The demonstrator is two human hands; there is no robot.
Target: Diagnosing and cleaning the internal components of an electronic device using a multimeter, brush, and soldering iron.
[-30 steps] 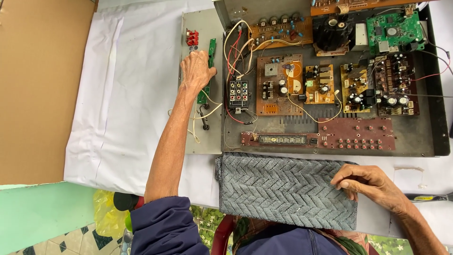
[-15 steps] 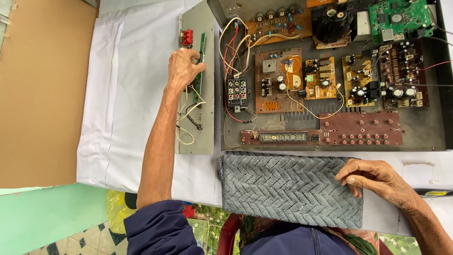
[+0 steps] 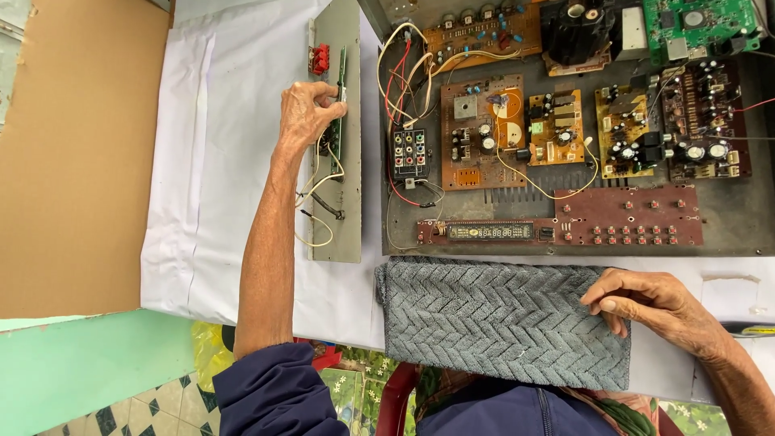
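My left hand (image 3: pixel 307 115) grips the edge of a narrow green circuit board (image 3: pixel 340 109) that stands on a grey metal panel (image 3: pixel 343 218), with loose cream wires trailing below it. My right hand (image 3: pixel 654 305) rests with curled fingers on the right end of a grey herringbone towel (image 3: pixel 492 319) at the table's near edge. Beyond the towel lies an opened grey metal chassis (image 3: pixel 726 222) holding several brown and green circuit boards (image 3: pixel 482 129), a jack block (image 3: pixel 409 152) and a long board with a display strip (image 3: pixel 492 232).
White cloth (image 3: pixel 226 161) covers the table. A brown cardboard sheet (image 3: pixel 73 153) lies at the left. A red terminal block (image 3: pixel 320 58) sits at the panel's far end. Tiled floor (image 3: pixel 121 416) and a red chair edge (image 3: pixel 395 404) show below.
The view has shifted, so everything sits lower and further right. My left hand stays at the green board on the panel; my right hand stays on the towel.
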